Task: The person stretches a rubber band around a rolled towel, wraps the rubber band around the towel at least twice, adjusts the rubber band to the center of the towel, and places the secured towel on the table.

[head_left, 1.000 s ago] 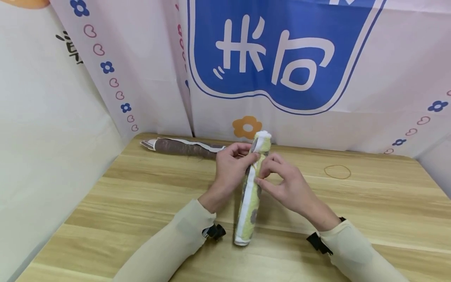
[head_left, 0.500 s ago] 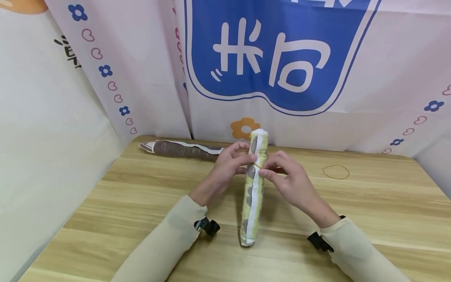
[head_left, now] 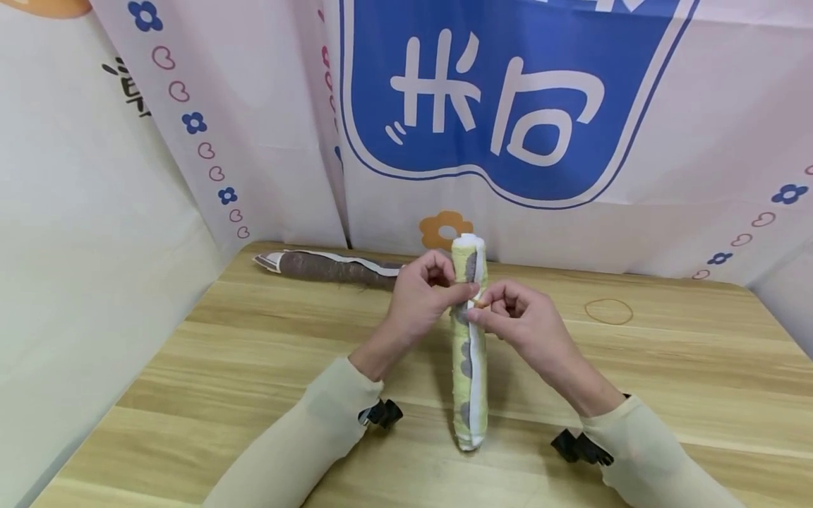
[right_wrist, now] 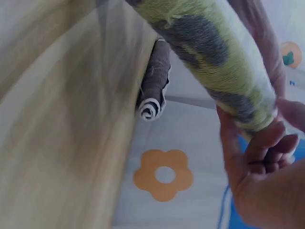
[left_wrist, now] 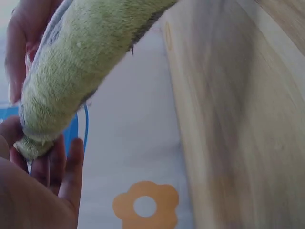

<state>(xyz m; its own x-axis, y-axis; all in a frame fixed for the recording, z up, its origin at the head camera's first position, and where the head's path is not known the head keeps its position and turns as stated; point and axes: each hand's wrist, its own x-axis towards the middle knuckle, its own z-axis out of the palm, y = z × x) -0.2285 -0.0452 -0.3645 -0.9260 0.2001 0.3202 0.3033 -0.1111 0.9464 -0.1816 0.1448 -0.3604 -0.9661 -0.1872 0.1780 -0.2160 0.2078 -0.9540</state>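
Behind the wooden counter point(head_left: 254, 367) hung a pale banner point(head_left: 483, 106) with a blue panel and little flowers. I held a rolled towel point(head_left: 470, 353) near its far end, tilted up off the counter with its near end resting on the wood by my sleeves. It felt, I judged, light and soft, a plush roll that would sag and loosen if pinched only at one spot (so the place to take it was around the upper third, where both hands met). My left hand point(head_left: 422, 300) had its grip curled around the roll from the left, thumb across the top. My right hand point(head_left: 517, 321) pinched a thin rubber band point(head_left: 480, 304) against the towel's white edge, fingers curled together. A brown roll point(head_left: 330, 267) lay by the banner, and a spare band point(head_left: 608, 310) lay well apart to the right.
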